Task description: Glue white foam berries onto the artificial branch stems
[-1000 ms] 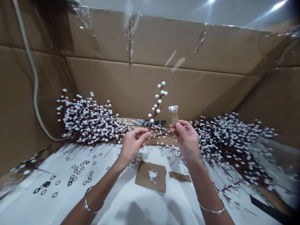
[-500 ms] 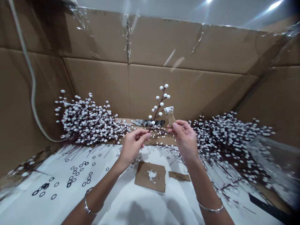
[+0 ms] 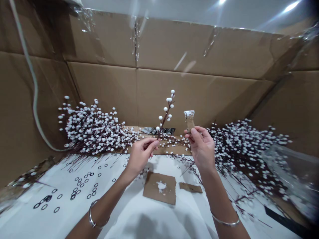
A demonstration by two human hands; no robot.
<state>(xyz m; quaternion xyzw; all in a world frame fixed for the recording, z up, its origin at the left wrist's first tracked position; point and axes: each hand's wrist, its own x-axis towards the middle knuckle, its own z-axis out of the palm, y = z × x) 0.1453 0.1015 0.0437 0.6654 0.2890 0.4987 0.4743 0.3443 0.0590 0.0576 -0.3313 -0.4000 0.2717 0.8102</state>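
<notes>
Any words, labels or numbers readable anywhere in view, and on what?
None readable: no text on the white-berried brown stem, the white-tipped cardboard strip, the brown cardboard walls or the white sheet, only black rings. The black-and-white striped piece is too blurred to tell.

Tan corrugated cardboard sheets (image 3: 199, 46) line the back and sides in large overlapping panels, their seams patched with strips of clear packing tape (image 3: 136, 39). A thick white cable (image 3: 32, 76) curves down the left panel. Above the cardboard, a pale grey wall (image 3: 149, 10) catches bright streaks of light (image 3: 291, 5). Below lies a white-topped bench (image 3: 154, 225).
</notes>
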